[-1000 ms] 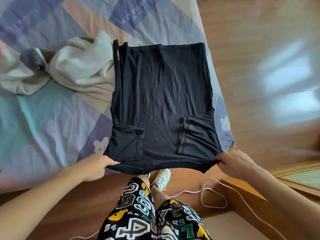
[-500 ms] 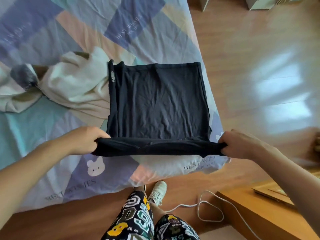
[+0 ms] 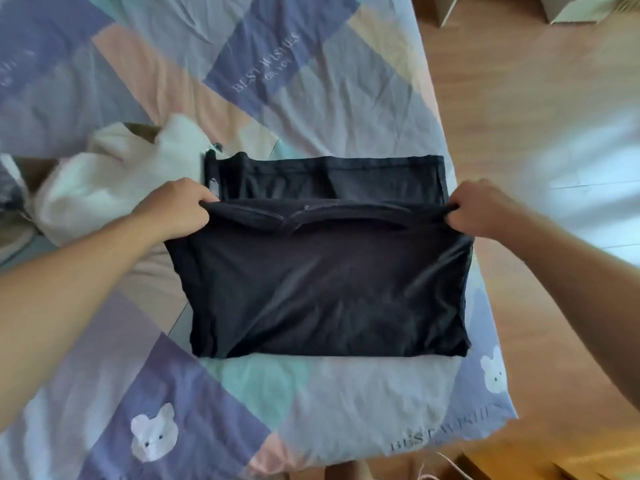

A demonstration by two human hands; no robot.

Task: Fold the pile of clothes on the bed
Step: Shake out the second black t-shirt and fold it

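A black T-shirt lies on the bed near its right edge, its near half doubled over toward the far hem. My left hand pinches the folded-over edge at its left corner. My right hand pinches the same edge at the right corner. The neckline curves along this held edge, a short way in front of the far hem. A cream garment lies crumpled to the left, touching the shirt's far left corner.
The bed wears a patchwork sheet in purple, pink and teal with white bears. Its right edge drops to a wooden floor. Cardboard boxes stand at the top right. A grey cloth shows at the left border.
Both hands have carried the shirt's near end, which hung off the bed's front edge, up and away over the body. The shirt now lies doubled, and the view has moved forward.
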